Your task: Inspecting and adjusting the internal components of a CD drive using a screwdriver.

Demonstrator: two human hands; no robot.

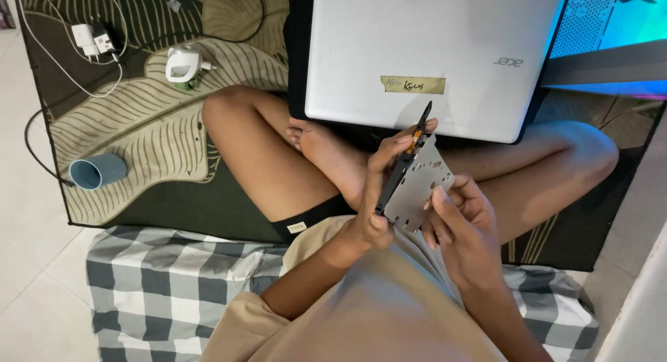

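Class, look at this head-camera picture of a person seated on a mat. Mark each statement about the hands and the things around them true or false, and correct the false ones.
1. Both hands hold the flat metal drive. True: the left hand has the dark edge, the right hand the other side.
2. The silver laptop is open. False: its lid is shut.
3. The blue cup stands upright. False: it lies on its side on the leaf-patterned mat.
4. A checked cloth lies at the mat's near edge. True.
5. The white chargers lie on the laptop. False: they lie on the mat.
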